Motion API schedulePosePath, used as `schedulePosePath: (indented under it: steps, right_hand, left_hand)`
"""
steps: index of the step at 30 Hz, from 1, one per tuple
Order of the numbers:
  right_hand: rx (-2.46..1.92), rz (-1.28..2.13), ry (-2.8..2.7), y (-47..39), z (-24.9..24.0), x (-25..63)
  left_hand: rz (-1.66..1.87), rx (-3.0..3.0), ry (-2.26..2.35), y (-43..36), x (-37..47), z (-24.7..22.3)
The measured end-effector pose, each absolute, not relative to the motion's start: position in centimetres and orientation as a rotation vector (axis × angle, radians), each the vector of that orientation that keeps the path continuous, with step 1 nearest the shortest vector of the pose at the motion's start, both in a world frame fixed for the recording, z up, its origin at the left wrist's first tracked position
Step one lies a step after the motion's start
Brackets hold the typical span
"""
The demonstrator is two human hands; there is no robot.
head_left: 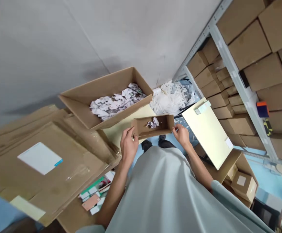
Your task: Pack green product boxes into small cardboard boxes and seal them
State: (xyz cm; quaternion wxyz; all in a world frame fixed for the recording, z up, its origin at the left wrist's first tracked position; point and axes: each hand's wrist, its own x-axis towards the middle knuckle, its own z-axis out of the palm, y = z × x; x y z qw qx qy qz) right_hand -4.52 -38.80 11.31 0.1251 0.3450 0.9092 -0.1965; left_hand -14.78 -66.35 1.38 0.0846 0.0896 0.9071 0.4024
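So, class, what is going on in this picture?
A person holds a small open cardboard box by its ends, left hand on one end, right hand on the other. A few crumpled paper scraps lie inside it. Just beyond sits a large cardboard box holding many more scraps, beside shelves of cartons.

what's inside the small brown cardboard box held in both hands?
The small brown cardboard box holds one crumpled white paper scrap near its middle, on bare cardboard. Its near wall hides the front strip of the floor, so anything lying there cannot be seen.
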Motion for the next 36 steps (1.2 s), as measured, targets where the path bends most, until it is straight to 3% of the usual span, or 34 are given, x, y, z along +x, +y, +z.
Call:
schedulePosePath:
  steps: [12, 18, 23, 27, 36]
  right_hand:
    - [1.697, -1.071, 2.634, -25.5, 10.9, 14.3]
    - [2.130, -1.065, 2.416, -17.4, 8.9, 24.8]
    - [2.314, -1.025, 2.336, -13.8, 9.8, 30.9]
    - [2.373, -0.997, 2.251, -11.8, 9.6, 32.6]
    - [2.273, -0.947, 2.020, -7.8, 5.1, 28.8]
  left_hand:
    - [1.139, 0.829, 2.436, -45.2, -8.6, 3.0]
    - [1.001, 1.161, 2.221, -30.2, -2.1, 3.1]
    - [0.984, 1.388, 2.108, -22.5, 1.0, 4.9]
    - [0.971, 1.431, 2.106, -19.0, 0.9, 5.1]
    - [0.806, 1.499, 1.965, -12.6, -1.1, -0.8]
